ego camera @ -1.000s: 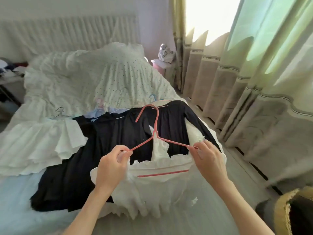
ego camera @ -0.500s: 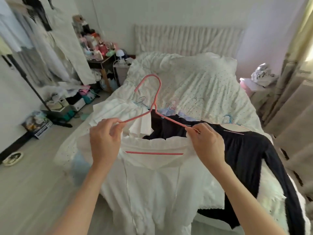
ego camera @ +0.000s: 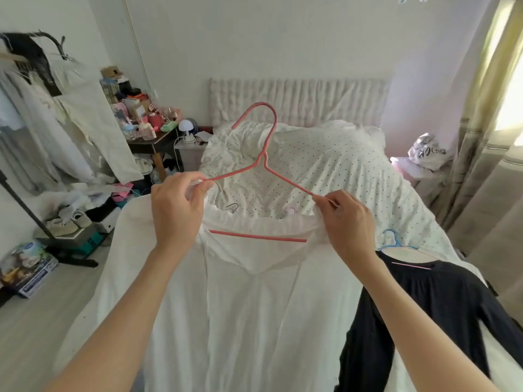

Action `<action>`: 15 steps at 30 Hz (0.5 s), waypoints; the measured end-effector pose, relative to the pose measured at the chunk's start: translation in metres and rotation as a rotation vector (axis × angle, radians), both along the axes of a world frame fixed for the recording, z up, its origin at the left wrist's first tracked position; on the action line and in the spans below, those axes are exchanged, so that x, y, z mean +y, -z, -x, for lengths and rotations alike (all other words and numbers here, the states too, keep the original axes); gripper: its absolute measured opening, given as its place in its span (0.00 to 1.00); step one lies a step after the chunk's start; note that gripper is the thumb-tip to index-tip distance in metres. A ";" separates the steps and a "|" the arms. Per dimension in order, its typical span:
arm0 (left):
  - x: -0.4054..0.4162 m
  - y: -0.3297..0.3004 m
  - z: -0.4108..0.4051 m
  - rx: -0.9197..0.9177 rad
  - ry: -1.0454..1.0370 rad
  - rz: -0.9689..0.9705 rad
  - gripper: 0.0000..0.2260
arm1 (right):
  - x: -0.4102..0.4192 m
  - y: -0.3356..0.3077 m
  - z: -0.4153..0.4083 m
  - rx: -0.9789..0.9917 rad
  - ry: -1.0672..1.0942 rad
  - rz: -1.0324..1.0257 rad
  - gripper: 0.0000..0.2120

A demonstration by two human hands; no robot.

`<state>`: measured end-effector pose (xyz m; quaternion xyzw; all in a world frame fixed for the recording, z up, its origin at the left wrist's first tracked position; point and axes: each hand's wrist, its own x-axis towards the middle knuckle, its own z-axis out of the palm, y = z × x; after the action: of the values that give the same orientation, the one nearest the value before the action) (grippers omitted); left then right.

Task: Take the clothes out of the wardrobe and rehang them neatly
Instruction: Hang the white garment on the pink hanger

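1. Head view, writing: the bag [ego camera: 428,151] at right centre bears dark letters, too blurred to read; print on the box [ego camera: 27,271] at lower left is also illegible.
2. Centre: the left hand [ego camera: 177,210] and right hand [ego camera: 346,222] each pinch a shoulder of the white garment [ego camera: 240,306] against the pink hanger [ego camera: 263,165], held up over the bed [ego camera: 325,165].
3. Lower right: a black garment [ego camera: 438,306] lies on the bed, partly cut off.
4. Upper left: hanging clothes [ego camera: 56,123], blurred.

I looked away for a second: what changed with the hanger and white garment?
Both hands lifted the pink hanger with the white garment up off the bed, so it now hangs free. The left hand and right hand kept gripping its shoulders; the black garment stayed put.
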<state>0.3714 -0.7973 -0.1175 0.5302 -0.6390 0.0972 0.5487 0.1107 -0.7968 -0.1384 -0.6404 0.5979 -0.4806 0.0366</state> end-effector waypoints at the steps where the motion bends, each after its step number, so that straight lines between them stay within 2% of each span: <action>1: -0.016 -0.002 0.003 0.005 0.020 -0.001 0.12 | -0.012 -0.003 0.003 0.000 0.016 0.000 0.13; 8: -0.138 0.007 0.037 0.015 0.059 -0.065 0.11 | -0.117 -0.003 0.034 0.016 0.076 -0.055 0.14; 15: -0.271 0.120 0.067 -0.139 0.003 -0.398 0.04 | -0.247 0.111 0.066 0.067 0.015 -0.349 0.15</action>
<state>0.3046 -1.0686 -0.2376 0.6191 -0.6827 0.0046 0.3881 0.0452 -1.0435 -0.2495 -0.6354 0.6781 -0.3480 0.1237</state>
